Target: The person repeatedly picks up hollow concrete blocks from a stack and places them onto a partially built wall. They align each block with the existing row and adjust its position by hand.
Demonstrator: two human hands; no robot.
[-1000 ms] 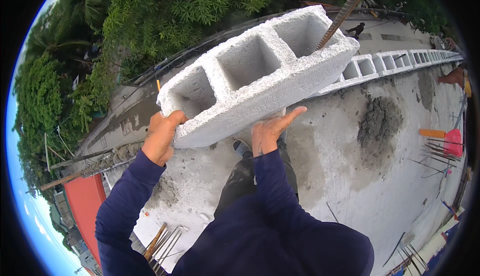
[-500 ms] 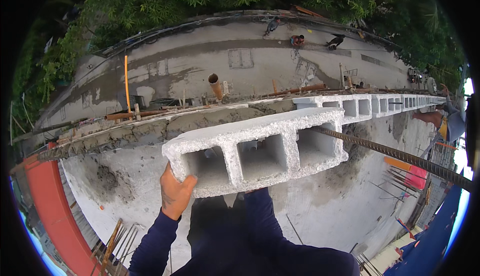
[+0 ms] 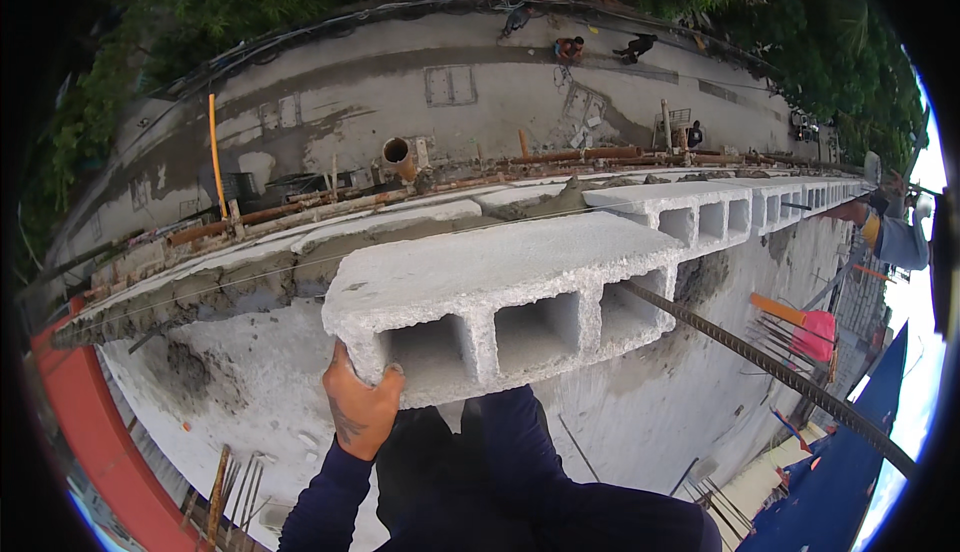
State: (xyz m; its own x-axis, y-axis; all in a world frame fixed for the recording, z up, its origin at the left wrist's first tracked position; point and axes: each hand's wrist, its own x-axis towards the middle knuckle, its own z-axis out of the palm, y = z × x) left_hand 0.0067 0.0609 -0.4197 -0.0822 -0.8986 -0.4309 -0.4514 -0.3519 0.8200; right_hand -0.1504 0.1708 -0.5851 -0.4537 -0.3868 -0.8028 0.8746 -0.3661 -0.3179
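Note:
A white-grey concrete hollow block [image 3: 490, 267] is held in front of me, its three open cells facing me. My left hand [image 3: 362, 404] is closed on its left end, with the thumb at the edge of the first cell. The dark right sleeve [image 3: 515, 427] runs up behind the block, which hides my right hand. A ribbed steel bar [image 3: 770, 357] enters the right cell from the lower right. Beyond the block lies a wet grey mortar bed [image 3: 255, 287] along the wall top. Laid hollow blocks [image 3: 715, 197] continue the row to the right.
A thin string crosses above the mortar. An orange pipe [image 3: 216, 157] and a rusty pipe [image 3: 400, 159] stand past the wall. Far below, people [image 3: 570, 49] are on a paved road. A co-worker's arm [image 3: 848, 212] reaches to the row at the right. A red beam [image 3: 110, 422] is at left.
The block has tipped so more of its top face shows, and my left hand stays on it. The whole view has shifted slightly. The right hand remains hidden.

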